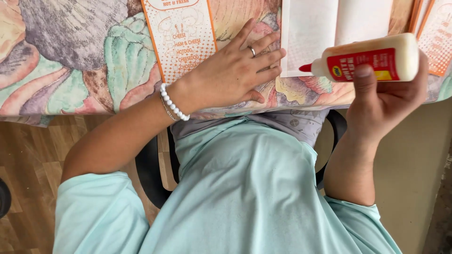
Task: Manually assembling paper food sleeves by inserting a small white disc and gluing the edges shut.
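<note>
- The glue bottle (pixel 372 60) lies sideways in the air over the table's near edge, red tip by the white paper (pixel 313 33).
- My right hand (pixel 383 101) grasps it.
- My left hand (pixel 235 70) rests flat and loose on the flowery tablecloth (pixel 70 61), beside the orange card (pixel 181 35).

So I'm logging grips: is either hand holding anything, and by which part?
The right hand holds a glue bottle sideways by its body, thumb on the red label. The left hand rests flat on the table, holding nothing.
</note>
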